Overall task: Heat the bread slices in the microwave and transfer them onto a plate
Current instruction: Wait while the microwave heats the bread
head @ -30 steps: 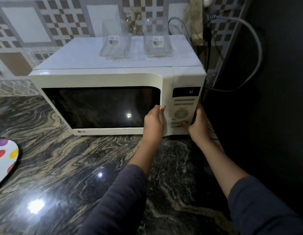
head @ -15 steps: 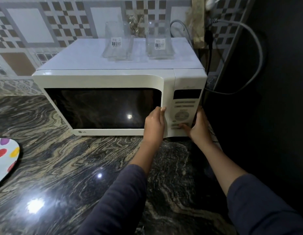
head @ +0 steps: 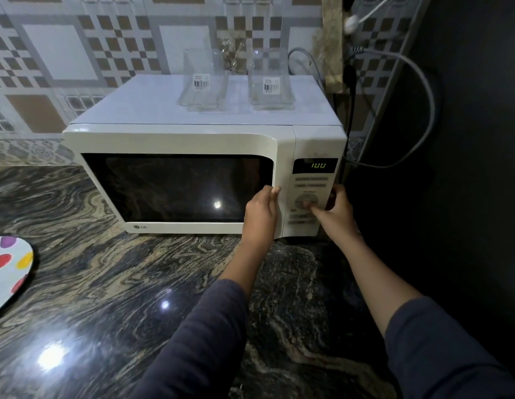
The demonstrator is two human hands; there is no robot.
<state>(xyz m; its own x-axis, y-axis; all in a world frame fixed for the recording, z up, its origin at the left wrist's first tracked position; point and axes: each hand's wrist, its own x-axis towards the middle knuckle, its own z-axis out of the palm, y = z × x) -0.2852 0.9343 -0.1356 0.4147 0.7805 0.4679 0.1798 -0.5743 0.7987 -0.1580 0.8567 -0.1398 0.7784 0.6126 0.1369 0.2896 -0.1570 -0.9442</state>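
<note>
Bread slices: not visible; the window in the door (head: 175, 188) is dark and shows only reflections, so I cannot tell whether they lie inside.
Microwave (head: 175, 139): stands on the countertop (head: 120, 283) against the tiled wall, with its door closed.
Display (head: 315, 165): lit with green digits that look like 100.
Progress: judging by the closed door and the lit digits, loading is probably done and the time is being set. No light shows inside, so heating has likely not begun.
Left to do: start and finish the heating, open the door, and move the slices to the plate (head: 8, 266).
Right hand (head: 337, 214): clamped on the microwave's front right corner. The thumb presses the round dial (head: 305, 201) of the control panel and the fingers wrap round the side edge.
Left hand (head: 260, 214): back toward the camera, fingers bent against the door's right edge beside the panel. I cannot tell whether they hook that edge or only brace against it.
Hands together: near each other but apart, one on each side of the panel.
Plate: white with coloured spots, on the countertop at the far left, well apart from the microwave, partly out of view, with nothing on the visible part.
On top: two clear containers (head: 203, 87) with barcode labels.
</note>
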